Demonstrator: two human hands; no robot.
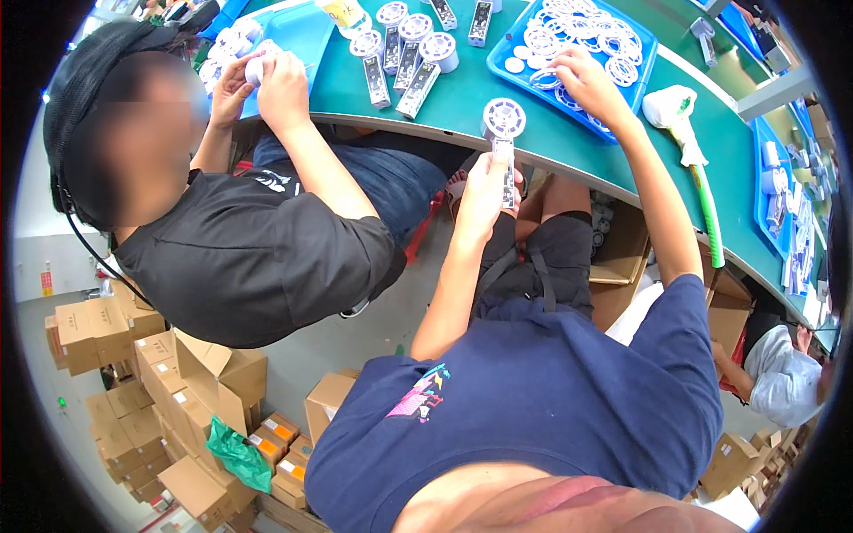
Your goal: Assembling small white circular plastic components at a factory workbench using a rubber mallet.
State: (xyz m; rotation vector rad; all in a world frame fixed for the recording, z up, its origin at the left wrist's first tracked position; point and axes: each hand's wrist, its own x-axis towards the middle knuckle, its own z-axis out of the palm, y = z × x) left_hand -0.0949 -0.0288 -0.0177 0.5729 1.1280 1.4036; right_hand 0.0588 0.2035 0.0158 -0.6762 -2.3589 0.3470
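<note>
In my left hand [482, 191] is a handheld fan [504, 119]. Its round spoked head points away from me, and its handle lies open with dark inner parts showing. My fingers wrap round that handle just in front of the table edge. Farther right, my right hand [585, 82] reaches into a blue tray [652, 67] full of flat white plastic rings [577, 25]. Its fingertips are pinched down on a white ring [544, 79] at the tray's near left part. Small white discs [514, 65] lie beside the rings.
Several similar fans [418, 62] lie on the green table [471, 93] to the left. A co-worker [258, 240] there handles a white part over another blue tray [306, 40]. A white-headed, green-handled tool [706, 209] lies at right. Cardboard boxes [195, 391] stack behind.
</note>
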